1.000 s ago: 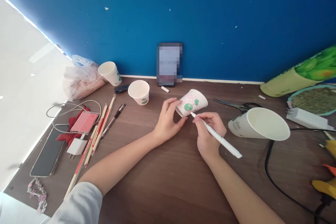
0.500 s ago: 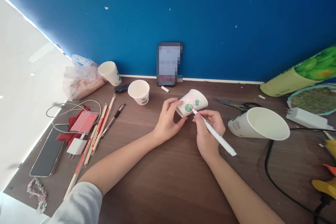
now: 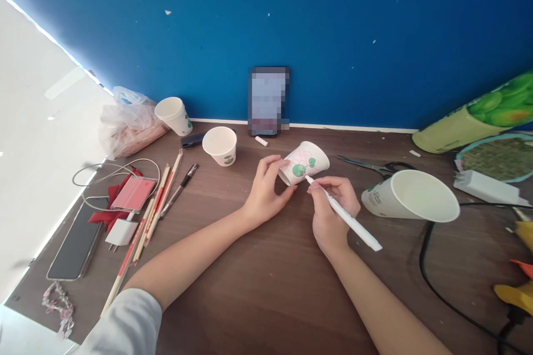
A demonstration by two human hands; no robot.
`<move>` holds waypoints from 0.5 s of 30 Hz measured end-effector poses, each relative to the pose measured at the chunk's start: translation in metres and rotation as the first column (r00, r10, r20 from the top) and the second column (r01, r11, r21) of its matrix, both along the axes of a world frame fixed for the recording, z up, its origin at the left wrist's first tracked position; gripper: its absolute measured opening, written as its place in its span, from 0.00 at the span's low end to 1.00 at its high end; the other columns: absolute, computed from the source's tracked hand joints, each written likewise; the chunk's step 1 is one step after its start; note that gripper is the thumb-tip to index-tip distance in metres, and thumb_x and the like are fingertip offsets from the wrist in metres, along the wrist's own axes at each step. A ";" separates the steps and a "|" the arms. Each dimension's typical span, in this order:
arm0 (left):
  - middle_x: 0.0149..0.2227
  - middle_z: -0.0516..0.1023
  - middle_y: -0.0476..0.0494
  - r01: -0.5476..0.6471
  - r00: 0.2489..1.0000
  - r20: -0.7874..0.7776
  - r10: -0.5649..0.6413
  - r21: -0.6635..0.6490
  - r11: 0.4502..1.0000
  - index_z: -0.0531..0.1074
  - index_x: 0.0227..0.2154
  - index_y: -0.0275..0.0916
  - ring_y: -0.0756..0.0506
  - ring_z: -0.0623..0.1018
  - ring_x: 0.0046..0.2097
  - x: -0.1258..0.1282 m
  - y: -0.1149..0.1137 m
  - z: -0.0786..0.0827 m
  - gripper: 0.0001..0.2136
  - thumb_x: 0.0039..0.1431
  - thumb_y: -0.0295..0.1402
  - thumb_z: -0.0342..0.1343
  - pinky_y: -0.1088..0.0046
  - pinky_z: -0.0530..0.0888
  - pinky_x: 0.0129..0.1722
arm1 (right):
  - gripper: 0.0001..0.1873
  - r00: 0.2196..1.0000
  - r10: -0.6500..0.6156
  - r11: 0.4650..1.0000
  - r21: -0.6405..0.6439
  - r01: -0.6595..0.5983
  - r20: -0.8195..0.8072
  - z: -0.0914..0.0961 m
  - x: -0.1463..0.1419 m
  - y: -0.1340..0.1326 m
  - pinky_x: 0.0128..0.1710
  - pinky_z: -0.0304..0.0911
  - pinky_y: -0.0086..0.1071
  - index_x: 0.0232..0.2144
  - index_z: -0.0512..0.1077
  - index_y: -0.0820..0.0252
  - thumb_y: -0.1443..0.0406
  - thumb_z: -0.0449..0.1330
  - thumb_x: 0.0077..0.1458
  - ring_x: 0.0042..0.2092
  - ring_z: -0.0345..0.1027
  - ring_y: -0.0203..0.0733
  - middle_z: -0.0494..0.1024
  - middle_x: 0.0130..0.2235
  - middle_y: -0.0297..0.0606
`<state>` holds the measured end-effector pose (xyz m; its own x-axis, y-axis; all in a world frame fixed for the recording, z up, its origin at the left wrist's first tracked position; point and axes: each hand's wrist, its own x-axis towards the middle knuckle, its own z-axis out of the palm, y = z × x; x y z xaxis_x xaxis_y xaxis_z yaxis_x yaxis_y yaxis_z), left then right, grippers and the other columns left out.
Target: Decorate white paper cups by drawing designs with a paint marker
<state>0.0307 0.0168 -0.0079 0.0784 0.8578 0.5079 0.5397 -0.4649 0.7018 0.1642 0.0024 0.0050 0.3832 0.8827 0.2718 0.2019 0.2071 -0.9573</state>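
A white paper cup (image 3: 308, 158) with green leaf prints and pink lines lies on its side on the dark wooden table. My left hand (image 3: 267, 187) grips it by its base end, thumb below and fingers above. In my right hand (image 3: 333, 206) is a white marker (image 3: 353, 223), held in a writing grip. Its pink tip meets the cup's side near the larger green leaf. The white marker cap (image 3: 261, 141) lies beyond the cup, below a propped phone (image 3: 268, 101) with a blurred screen.
One paper cup (image 3: 220, 145) and a stack of cups (image 3: 174, 115) stand on the left; a large cup (image 3: 425, 195) tilts at the right. Scissors (image 3: 377, 166) lie behind it. Wrapped chopsticks (image 3: 156, 205), a pen (image 3: 180, 191) and a phone (image 3: 77, 241) lie leftward. A black cable (image 3: 428, 266) curves at right.
The marker's rear end has swung slightly right and down as my right hand shifted a little. My left hand and the cup look nearly unmoved.
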 end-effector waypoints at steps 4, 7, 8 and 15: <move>0.53 0.63 0.36 -0.009 1.000 -0.004 0.009 -0.005 1.000 0.62 0.51 0.41 0.40 0.70 0.57 0.000 0.001 -0.002 0.22 0.54 0.29 0.59 0.57 0.70 0.56 | 0.04 1.000 -0.005 1.000 0.016 0.005 -0.022 0.000 0.000 0.000 0.28 0.62 0.32 0.27 0.69 0.58 0.66 0.62 0.49 0.25 0.66 0.36 0.71 0.24 0.30; 0.55 0.61 0.35 -0.026 1.000 -0.015 0.026 -0.013 1.000 0.60 0.54 0.41 0.38 0.68 0.59 0.001 0.001 -0.005 0.24 0.55 0.29 0.59 0.55 0.69 0.58 | 0.04 0.999 0.011 1.000 0.019 -0.011 -0.031 0.001 -0.001 0.000 0.28 0.63 0.32 0.27 0.69 0.58 0.66 0.62 0.49 0.25 0.66 0.36 0.72 0.24 0.30; 0.56 0.60 0.34 -0.030 0.999 -0.019 0.029 -0.014 0.999 0.59 0.54 0.40 0.38 0.67 0.59 0.001 0.001 -0.005 0.25 0.54 0.29 0.59 0.55 0.68 0.58 | 0.04 0.999 0.022 1.000 0.013 -0.021 -0.035 0.002 -0.001 -0.001 0.27 0.63 0.32 0.27 0.70 0.58 0.65 0.62 0.49 0.25 0.66 0.36 0.72 0.25 0.30; 0.54 0.65 0.36 -0.004 1.000 -0.019 0.003 -0.069 0.998 0.60 0.54 0.41 0.40 0.70 0.57 0.000 0.000 -0.003 0.24 0.55 0.26 0.57 0.57 0.70 0.56 | 0.04 0.997 0.052 0.999 -0.005 -0.053 -0.051 0.004 -0.003 -0.001 0.31 0.66 0.33 0.28 0.71 0.58 0.68 0.63 0.46 0.31 0.71 0.38 0.76 0.30 0.33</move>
<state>0.0304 0.0172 -0.0111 0.0844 0.8912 0.4457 0.5551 -0.4135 0.7217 0.1615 0.0014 0.0091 0.3494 0.9036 0.2477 0.1424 0.2101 -0.9673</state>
